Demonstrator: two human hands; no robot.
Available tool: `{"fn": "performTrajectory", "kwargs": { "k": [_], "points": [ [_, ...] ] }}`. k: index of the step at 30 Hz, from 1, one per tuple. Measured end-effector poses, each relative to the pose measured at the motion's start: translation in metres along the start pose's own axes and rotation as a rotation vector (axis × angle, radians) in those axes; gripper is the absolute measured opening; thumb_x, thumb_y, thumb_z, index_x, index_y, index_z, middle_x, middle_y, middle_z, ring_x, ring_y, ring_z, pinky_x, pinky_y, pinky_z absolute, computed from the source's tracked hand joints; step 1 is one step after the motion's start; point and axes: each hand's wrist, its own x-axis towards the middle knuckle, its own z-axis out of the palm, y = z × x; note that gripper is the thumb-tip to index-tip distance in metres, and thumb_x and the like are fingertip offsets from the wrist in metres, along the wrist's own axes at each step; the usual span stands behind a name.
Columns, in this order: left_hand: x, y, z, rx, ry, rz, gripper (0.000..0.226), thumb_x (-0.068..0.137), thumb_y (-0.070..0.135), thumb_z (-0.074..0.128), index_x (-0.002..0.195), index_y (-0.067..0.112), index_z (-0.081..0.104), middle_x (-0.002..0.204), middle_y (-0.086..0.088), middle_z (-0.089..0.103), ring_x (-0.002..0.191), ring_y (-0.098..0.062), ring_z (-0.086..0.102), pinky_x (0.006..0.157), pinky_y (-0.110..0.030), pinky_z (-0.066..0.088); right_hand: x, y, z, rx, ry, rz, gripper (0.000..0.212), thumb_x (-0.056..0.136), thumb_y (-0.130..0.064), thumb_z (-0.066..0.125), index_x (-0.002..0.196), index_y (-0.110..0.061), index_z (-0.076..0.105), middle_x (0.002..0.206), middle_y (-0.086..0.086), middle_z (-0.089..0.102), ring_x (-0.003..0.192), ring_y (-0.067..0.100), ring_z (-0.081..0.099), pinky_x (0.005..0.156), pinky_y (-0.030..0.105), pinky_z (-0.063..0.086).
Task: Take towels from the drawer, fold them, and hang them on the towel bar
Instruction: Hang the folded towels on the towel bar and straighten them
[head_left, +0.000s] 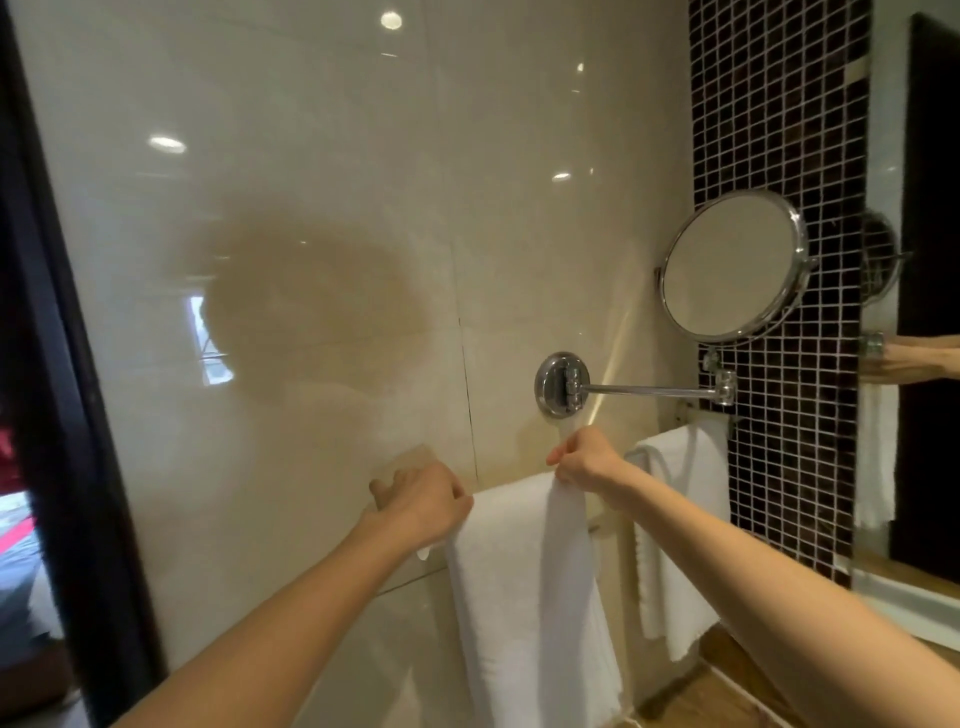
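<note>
Head view, close to a glossy beige tile wall (311, 260).

- White towel (519, 582): plain terry, folded to a long narrow panel and draped over the towel bar (610, 515), which is almost wholly covered. The front layer hangs straight down, smooth, with one soft vertical crease right of centre. Layered edges show along its right side.
- Left hand (423, 499): knuckles up, fingers curled over the towel's top left edge at the fold, grasping it.
- Right hand (587, 460): pinching the top right corner, which is lifted slightly above the rest of the fold.
- Second white towel (675, 519): hanging farther right on the same rail, near but not touching the first. No hand on it.
- Above the towels: round chrome shaving mirror (735, 265) on a swing arm, its wall mount (563, 384) just above the right hand.
- Dark mosaic tile strip (779, 130) behind the mirror. A wall mirror (883, 156) lies at the far right.
- Wooden tabletop (727, 691) shows at the lower right, below the towels.
</note>
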Motion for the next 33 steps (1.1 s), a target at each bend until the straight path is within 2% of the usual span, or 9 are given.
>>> {"fn": "performTrajectory", "kwargs": {
  "k": [2,5,8,11,16,19,21,28,33],
  "points": [
    [-0.002,0.001,0.001,0.02,0.027,0.056,0.029,0.087,0.028,0.045,0.071,0.024,0.069,0.075,0.002,0.067,0.089,-0.024,0.059,0.091,-0.04,0.03,0.0,0.002,0.002,-0.044,-0.002,-0.039,0.024,0.076,0.008,0.054,0.072,-0.013,0.067,0.074,0.0,0.061,0.083,0.021,0.059,0.074,0.03,0.049],
    [-0.002,0.002,0.002,0.044,0.026,0.168,0.026,0.09,0.03,0.044,0.088,0.023,0.07,0.09,0.003,0.068,0.093,-0.024,0.059,0.082,-0.038,0.03,0.0,0.004,0.005,-0.149,-0.005,-0.097,0.023,0.077,0.003,0.057,0.081,-0.013,0.072,0.086,0.006,0.069,0.09,0.023,0.063,0.078,0.028,0.049],
    [-0.002,0.002,0.006,0.134,0.02,0.248,0.024,0.091,0.043,0.047,0.099,0.029,0.065,0.1,0.005,0.066,0.102,-0.025,0.055,0.089,-0.04,0.032,-0.004,0.003,0.006,-0.331,0.013,-0.168,0.027,0.079,-0.004,0.056,0.097,-0.016,0.074,0.103,0.008,0.071,0.101,0.026,0.063,0.091,0.034,0.049],
    [-0.004,0.002,0.012,0.194,0.065,0.267,0.023,0.092,0.043,0.049,0.097,0.028,0.065,0.096,0.004,0.067,0.1,-0.026,0.057,0.092,-0.042,0.03,-0.014,-0.001,0.009,-0.482,0.042,-0.283,0.035,0.081,-0.014,0.053,0.111,-0.024,0.068,0.113,0.004,0.068,0.111,0.028,0.058,0.099,0.04,0.042],
    [-0.01,0.005,0.013,0.19,0.116,0.266,0.024,0.093,0.04,0.047,0.108,0.029,0.063,0.106,0.003,0.066,0.107,-0.024,0.057,0.097,-0.043,0.03,-0.031,-0.014,0.027,-0.652,-0.14,-0.55,0.037,0.094,-0.026,0.045,0.129,-0.022,0.058,0.131,0.005,0.061,0.123,0.028,0.052,0.104,0.04,0.037],
    [-0.019,0.009,0.014,0.174,0.227,0.297,0.023,0.09,0.033,0.045,0.101,0.026,0.064,0.106,0.002,0.064,0.108,-0.024,0.056,0.093,-0.04,0.034,-0.036,-0.009,0.037,-0.703,-0.183,-0.571,0.03,0.096,-0.026,0.04,0.112,-0.021,0.065,0.112,0.007,0.069,0.108,0.031,0.059,0.087,0.04,0.046],
    [-0.03,0.007,0.02,0.112,0.336,0.345,0.026,0.09,0.032,0.046,0.108,0.027,0.065,0.112,0.004,0.063,0.111,-0.021,0.053,0.092,-0.038,0.032,-0.039,-0.006,0.039,-0.655,-0.155,-0.571,0.027,0.095,-0.026,0.041,0.102,-0.017,0.065,0.1,0.005,0.071,0.098,0.03,0.061,0.078,0.039,0.047],
    [-0.073,-0.009,0.062,-0.227,0.491,0.598,0.018,0.074,0.004,0.067,0.091,0.009,0.072,0.09,-0.004,0.067,0.087,-0.023,0.064,0.078,-0.031,0.051,-0.046,-0.005,0.046,-0.573,-0.104,-0.561,0.027,0.096,-0.022,0.044,0.102,-0.01,0.068,0.105,0.008,0.072,0.1,0.03,0.061,0.083,0.04,0.047],
    [-0.087,-0.022,0.097,-0.467,0.409,0.491,0.02,0.088,0.017,0.061,0.107,0.012,0.066,0.1,0.001,0.064,0.09,-0.012,0.058,0.078,-0.015,0.041,-0.048,-0.006,0.048,-0.605,-0.089,-0.568,0.022,0.09,-0.014,0.046,0.092,-0.011,0.068,0.098,0.007,0.072,0.092,0.031,0.061,0.077,0.04,0.048]
  ]
}}
